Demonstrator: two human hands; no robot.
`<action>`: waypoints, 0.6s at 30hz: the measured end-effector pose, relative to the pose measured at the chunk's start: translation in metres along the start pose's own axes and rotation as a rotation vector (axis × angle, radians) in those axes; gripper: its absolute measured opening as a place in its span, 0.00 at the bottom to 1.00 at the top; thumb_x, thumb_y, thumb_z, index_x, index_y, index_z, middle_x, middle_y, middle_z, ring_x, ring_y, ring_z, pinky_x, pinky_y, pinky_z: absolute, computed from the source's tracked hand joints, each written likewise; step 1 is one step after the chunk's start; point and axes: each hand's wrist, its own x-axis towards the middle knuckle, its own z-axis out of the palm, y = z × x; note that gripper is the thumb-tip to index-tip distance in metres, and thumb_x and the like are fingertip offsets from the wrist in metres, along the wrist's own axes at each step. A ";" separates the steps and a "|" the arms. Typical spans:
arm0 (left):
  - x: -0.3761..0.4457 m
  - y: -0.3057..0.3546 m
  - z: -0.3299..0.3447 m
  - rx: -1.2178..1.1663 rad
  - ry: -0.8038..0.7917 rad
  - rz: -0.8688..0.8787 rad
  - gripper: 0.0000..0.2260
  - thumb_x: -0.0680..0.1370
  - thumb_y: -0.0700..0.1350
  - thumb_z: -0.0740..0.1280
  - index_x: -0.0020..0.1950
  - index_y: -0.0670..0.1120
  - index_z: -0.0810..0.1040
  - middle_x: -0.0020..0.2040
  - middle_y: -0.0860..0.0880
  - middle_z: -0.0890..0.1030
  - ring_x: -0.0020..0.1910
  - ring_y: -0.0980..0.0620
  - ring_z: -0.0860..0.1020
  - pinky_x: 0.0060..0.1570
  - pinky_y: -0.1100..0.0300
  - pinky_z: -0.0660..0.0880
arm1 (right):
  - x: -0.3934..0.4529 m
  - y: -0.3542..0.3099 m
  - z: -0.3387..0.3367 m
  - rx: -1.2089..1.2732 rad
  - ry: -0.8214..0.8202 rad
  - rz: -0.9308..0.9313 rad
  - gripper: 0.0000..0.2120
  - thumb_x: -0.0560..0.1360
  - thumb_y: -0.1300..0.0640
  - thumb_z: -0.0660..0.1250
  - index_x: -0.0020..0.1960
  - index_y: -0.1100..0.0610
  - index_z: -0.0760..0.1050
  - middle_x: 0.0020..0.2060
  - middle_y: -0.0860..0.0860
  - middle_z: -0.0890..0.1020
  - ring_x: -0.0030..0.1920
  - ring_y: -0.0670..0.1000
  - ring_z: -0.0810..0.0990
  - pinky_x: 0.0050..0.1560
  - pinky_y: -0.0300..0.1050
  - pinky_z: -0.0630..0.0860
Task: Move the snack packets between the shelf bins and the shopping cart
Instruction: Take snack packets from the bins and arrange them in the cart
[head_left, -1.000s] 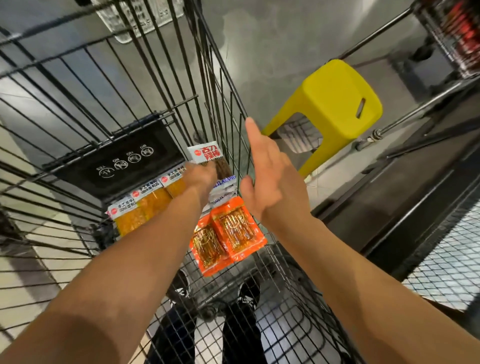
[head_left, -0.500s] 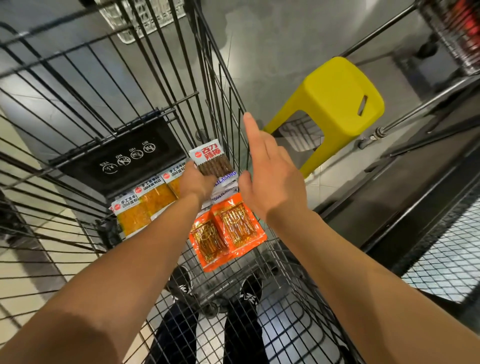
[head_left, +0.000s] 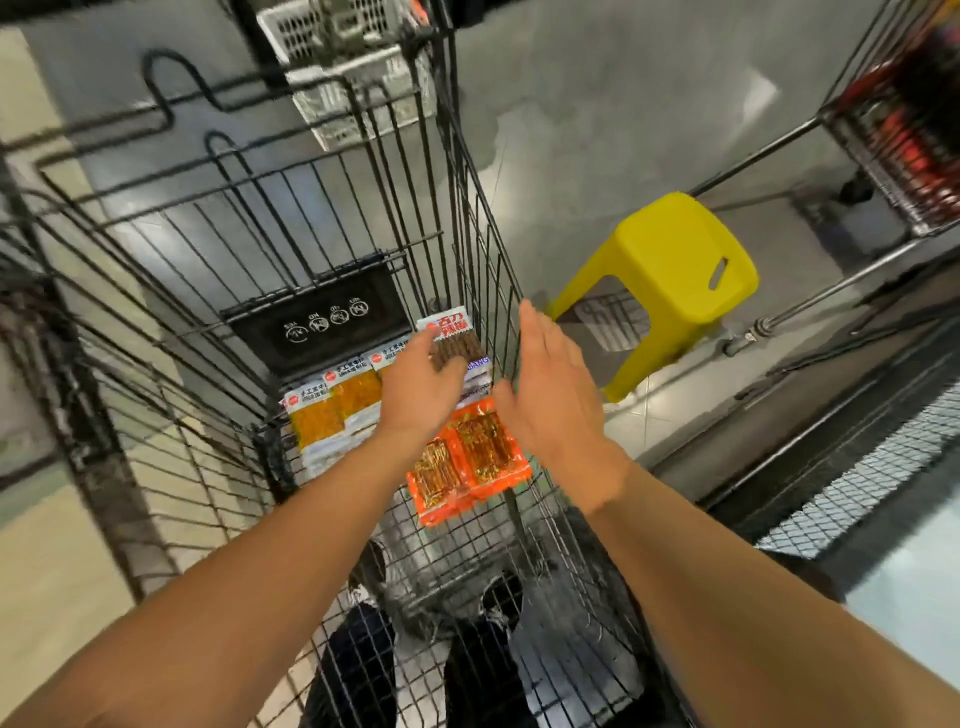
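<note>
Within the black wire shopping cart (head_left: 467, 218), the left hand (head_left: 421, 387) has lowered its fingers flatter onto the brown stick-snack packet (head_left: 454, 340) atop the packet pile, whether gripping cannot be told, while the right hand (head_left: 553, 400) still hovers open-fingered, indicating pickup pending.

Black wire cart (head_left: 363, 218), glossy plastic packets (head_left: 467, 462)

Yellow plastic stool (head_left: 670, 270) on glossy grey floor (head_left: 597, 119).
</note>
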 end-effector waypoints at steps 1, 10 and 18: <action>-0.013 0.006 -0.008 0.011 0.011 0.038 0.24 0.80 0.48 0.66 0.76 0.47 0.68 0.71 0.48 0.75 0.68 0.48 0.74 0.68 0.53 0.70 | -0.010 -0.001 -0.005 -0.022 -0.011 0.012 0.38 0.78 0.51 0.65 0.81 0.55 0.49 0.79 0.54 0.58 0.77 0.58 0.58 0.75 0.55 0.62; -0.160 0.035 -0.063 0.169 0.000 0.323 0.19 0.81 0.47 0.67 0.71 0.45 0.74 0.66 0.47 0.79 0.65 0.48 0.77 0.66 0.56 0.71 | -0.136 -0.027 -0.051 0.156 0.070 0.065 0.27 0.81 0.49 0.59 0.75 0.62 0.65 0.73 0.59 0.69 0.73 0.61 0.64 0.74 0.53 0.59; -0.304 0.027 -0.094 0.150 -0.015 0.496 0.19 0.81 0.48 0.66 0.72 0.49 0.74 0.56 0.56 0.79 0.51 0.65 0.74 0.49 0.72 0.66 | -0.284 -0.045 -0.070 0.241 0.245 0.104 0.35 0.76 0.40 0.48 0.77 0.56 0.63 0.75 0.52 0.66 0.78 0.55 0.58 0.78 0.53 0.54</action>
